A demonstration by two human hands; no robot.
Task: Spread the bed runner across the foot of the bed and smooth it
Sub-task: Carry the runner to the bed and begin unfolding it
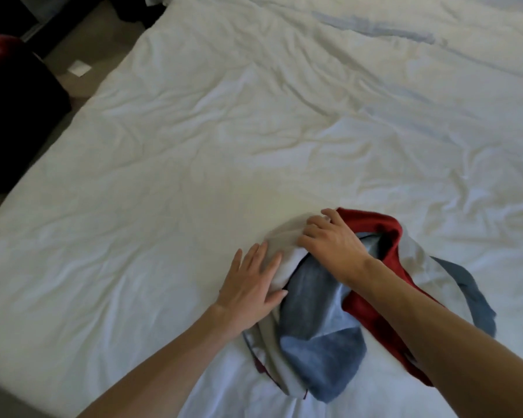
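The bed runner [317, 336], a cloth in blue, red and pale grey, lies bunched in a heap on the white bed [163, 182] near its front edge. My left hand [251, 285] rests flat with fingers apart against the heap's left side, on a pale fold. My right hand [329, 239] sits on top of the heap at its far end, fingers curled onto the pale fabric. Whether the right fingers pinch the cloth is hard to tell. My right forearm covers part of the red section.
The white duvet is wrinkled all over, with a faint blue stripe [372, 25] near the far end. Beyond the bed's left edge lies dark floor [82, 52], a dark piece of furniture [15, 122] and a small white scrap [79, 68].
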